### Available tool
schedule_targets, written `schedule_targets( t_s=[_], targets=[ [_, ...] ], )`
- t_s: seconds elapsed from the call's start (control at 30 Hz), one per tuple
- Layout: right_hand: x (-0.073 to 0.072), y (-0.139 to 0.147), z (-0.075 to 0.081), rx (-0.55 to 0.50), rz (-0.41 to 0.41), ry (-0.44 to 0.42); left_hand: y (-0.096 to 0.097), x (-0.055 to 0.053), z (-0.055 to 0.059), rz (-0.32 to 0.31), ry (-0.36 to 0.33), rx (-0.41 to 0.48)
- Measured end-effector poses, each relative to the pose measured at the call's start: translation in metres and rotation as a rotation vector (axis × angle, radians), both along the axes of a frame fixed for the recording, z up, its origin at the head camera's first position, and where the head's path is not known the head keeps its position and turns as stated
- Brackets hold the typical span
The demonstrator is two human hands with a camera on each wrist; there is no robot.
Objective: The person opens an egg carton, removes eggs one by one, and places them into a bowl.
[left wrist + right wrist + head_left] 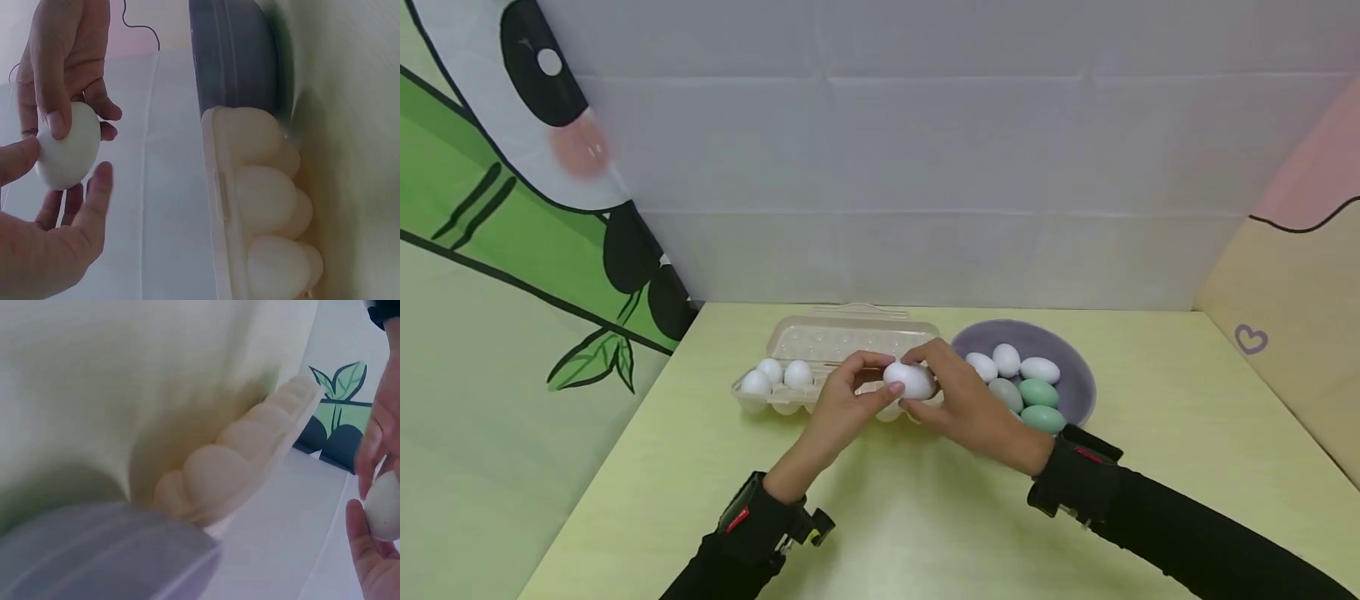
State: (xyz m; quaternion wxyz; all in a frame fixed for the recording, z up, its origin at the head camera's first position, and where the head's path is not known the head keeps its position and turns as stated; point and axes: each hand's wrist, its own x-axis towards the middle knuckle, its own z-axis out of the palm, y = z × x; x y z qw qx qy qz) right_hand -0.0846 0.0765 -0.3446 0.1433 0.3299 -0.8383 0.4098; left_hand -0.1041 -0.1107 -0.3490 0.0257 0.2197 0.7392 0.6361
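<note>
A white egg (910, 381) is held up between both hands, in front of the egg carton. My left hand (842, 410) grips its left end between thumb and fingers. From the other side my right hand (973, 410) pinches the egg, its thumb lying across the shell in the left wrist view. Behind them the open carton (850, 340) lies with its lid folded back, and three white eggs (798, 374) sit in its left part. The hands hide much of the carton's right part.
Right of the carton stands a purple-grey bowl (1081, 375) with white eggs (1040, 370), green eggs (1042, 418) and a greyish egg (1006, 394). My right forearm passes in front of its near rim. A pale wall (925, 167) rises behind the yellow table (1165, 400).
</note>
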Motion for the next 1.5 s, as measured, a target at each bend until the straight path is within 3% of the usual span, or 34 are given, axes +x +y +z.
schedule_targets(
  t_s=[0.13,0.23,0.4,0.57,0.7,0.87,1.03,1.33,1.5],
  targets=[
    [-0.007,0.02,0.009,0.033,-0.033,-0.02,-0.005,-0.009,0.002,-0.02,0.085,-0.113],
    [-0.018,0.045,0.016,0.049,-0.099,-0.035,-0.021,-0.02,0.002,-0.006,0.172,-0.227],
    [-0.04,0.098,0.02,0.071,-0.261,-0.089,-0.063,-0.045,0.0,0.099,0.268,-0.47],
    [-0.059,0.142,0.006,0.174,-0.376,-0.173,-0.1,-0.064,-0.001,0.219,0.229,-0.698],
    [-0.07,0.159,-0.007,0.274,-0.388,-0.197,-0.114,-0.072,0.001,0.259,0.169,-0.876],
    [-0.08,0.167,-0.024,0.413,-0.344,-0.173,-0.112,-0.08,0.003,0.194,0.106,-1.05],
    [-0.088,0.165,-0.033,0.504,-0.335,-0.174,-0.102,-0.086,0.001,0.134,0.064,-1.131],
    [-0.092,0.151,-0.032,0.549,-0.36,-0.179,-0.088,-0.094,-0.011,0.139,0.07,-1.244],
    [-0.092,0.148,-0.033,0.637,-0.385,-0.16,-0.082,-0.095,-0.011,0.135,0.061,-1.29]
  ],
)
